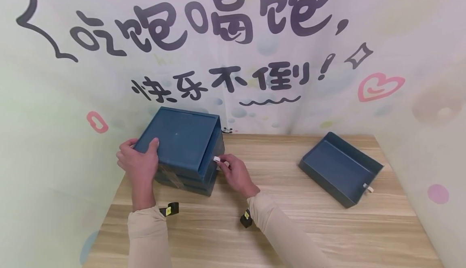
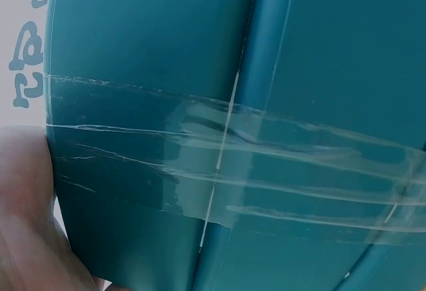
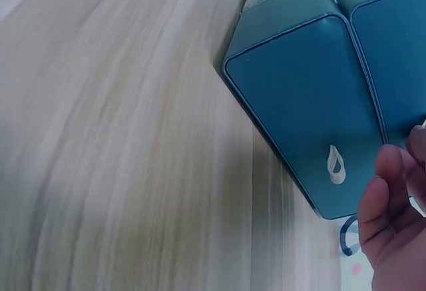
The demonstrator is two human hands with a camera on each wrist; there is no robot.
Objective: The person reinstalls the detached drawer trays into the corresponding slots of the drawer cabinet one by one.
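Note:
A stacked blue drawer unit point(image 1: 178, 138), its tiers bound with clear tape point(image 2: 219, 158), stands left of the middle of the table. My left hand point(image 1: 140, 162) grips its left near side, thumb on the top panel and fingers over the side. On the unit's right face, my right hand point(image 1: 234, 173) pinches a white pull loop point(image 1: 216, 159) between thumb and fingers. Another white loop point(image 3: 336, 166) hangs free on a neighbouring drawer front point(image 3: 303, 91) in the right wrist view. The left wrist view shows the taped side close up.
A separate blue drawer point(image 1: 338, 171) with a white pull loop lies on the wooden table point(image 1: 276, 231) at the right, its open side up. A white printed cloth point(image 1: 255, 114) hangs behind the table and along both sides. Black wrist straps point(image 1: 171, 209) hang near the sleeves.

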